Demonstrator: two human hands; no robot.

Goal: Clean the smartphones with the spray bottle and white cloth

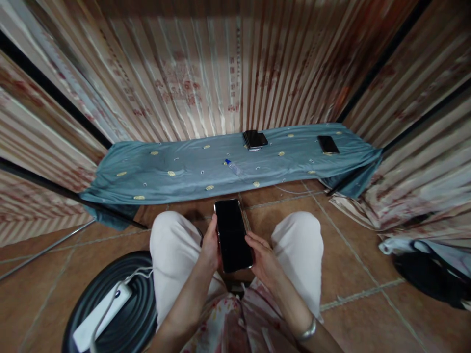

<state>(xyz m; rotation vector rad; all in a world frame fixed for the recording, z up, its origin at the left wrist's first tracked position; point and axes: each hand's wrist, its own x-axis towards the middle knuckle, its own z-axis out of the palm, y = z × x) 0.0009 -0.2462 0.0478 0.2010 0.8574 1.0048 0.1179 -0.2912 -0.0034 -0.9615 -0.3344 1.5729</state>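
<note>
Phone (232,235), slim, black, screen dark

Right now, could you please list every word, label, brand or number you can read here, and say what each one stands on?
None can be read.
Curtain: red printed marks in columns and patches, too blurred to read.
Phone, held in the left hand and right hand: dark screen, no text.
Phones on the blue cloth, one stack and one single: no text visible.
Small bottle: label too small.
</note>
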